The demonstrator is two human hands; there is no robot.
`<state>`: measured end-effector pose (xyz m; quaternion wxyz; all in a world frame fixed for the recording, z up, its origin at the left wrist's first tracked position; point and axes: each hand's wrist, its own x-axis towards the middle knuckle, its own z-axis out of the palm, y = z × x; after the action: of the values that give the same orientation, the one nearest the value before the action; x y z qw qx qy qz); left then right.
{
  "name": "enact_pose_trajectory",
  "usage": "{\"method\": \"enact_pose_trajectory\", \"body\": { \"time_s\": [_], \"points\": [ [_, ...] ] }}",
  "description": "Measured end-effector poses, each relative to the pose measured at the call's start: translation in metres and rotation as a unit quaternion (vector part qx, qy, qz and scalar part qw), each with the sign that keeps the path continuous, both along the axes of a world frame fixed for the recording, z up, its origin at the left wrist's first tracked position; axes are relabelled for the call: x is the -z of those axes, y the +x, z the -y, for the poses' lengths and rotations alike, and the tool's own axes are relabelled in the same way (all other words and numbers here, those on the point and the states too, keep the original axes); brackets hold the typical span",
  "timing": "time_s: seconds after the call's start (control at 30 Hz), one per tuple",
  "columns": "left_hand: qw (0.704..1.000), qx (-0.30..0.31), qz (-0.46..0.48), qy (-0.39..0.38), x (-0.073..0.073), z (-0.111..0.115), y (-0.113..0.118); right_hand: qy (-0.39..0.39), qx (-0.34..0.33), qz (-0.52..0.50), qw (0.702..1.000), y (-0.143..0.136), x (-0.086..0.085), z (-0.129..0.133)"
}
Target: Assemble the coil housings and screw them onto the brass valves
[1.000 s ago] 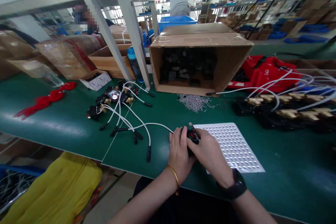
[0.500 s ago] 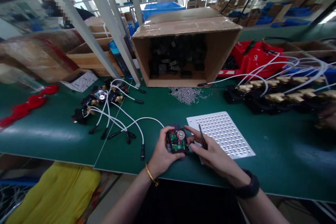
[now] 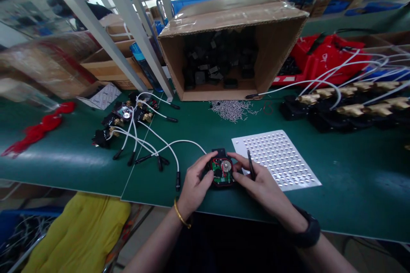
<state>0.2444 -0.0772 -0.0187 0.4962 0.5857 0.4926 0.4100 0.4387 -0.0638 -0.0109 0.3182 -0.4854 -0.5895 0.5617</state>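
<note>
A black device with a green circuit board (image 3: 221, 171) and a round silvery part faces up near the table's front edge. Its left side is gripped by my left hand (image 3: 195, 183), thumb at the board's edge. On the other side, the fingertips of my right hand (image 3: 259, 181) touch the housing. Dark tweezers (image 3: 250, 164) stick up between the fingers of that same hand. A white cable (image 3: 187, 141) runs off to the left from behind the device. Just right of it lies a white sheet (image 3: 278, 160) with rows of small round silvery pieces.
Behind stands an open cardboard box (image 3: 173, 68) of black parts, with a pile of small screws (image 3: 232, 110) before it. Cabled assemblies (image 3: 128, 115) lie left; brass-fitted units (image 3: 352, 108) and a red bin (image 3: 333, 62) are right. Metal posts (image 3: 128, 21) rise at back left.
The view has shifted slightly. My left thumb has moved up from the device's lower edge to its left side, and the black bracket behind the board shows more.
</note>
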Motion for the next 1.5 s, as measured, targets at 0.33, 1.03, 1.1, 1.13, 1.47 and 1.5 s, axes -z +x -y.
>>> {"method": "enact_pose_trajectory", "body": {
  "time_s": [0.33, 1.03, 1.1, 1.13, 1.47, 1.5],
  "points": [
    [0.995, -0.063, 0.070, -0.035, -0.016, -0.007, 0.004, 0.027, 0.023, 0.020, 0.999, -0.013, -0.014, -0.003],
    [0.992, 0.028, 0.055, -0.110, -0.034, -0.025, -0.002, 0.163, -0.216, 0.229, 0.935, -0.010, -0.057, -0.052],
    [0.993, 0.030, 0.048, -0.103, -0.034, -0.026, -0.001, 0.180, -0.227, 0.249, 0.924, -0.007, -0.059, -0.053],
    [0.993, 0.031, 0.046, -0.101, -0.034, -0.027, 0.000, 0.187, -0.234, 0.256, 0.919, -0.006, -0.060, -0.053],
    [0.996, 0.029, 0.043, -0.078, -0.035, -0.031, -0.003, 0.249, -0.264, 0.285, 0.887, -0.005, -0.056, -0.054],
    [0.997, 0.028, 0.032, -0.067, -0.035, -0.030, -0.004, 0.251, -0.256, 0.284, 0.889, -0.005, -0.054, -0.054]
  ]
}}
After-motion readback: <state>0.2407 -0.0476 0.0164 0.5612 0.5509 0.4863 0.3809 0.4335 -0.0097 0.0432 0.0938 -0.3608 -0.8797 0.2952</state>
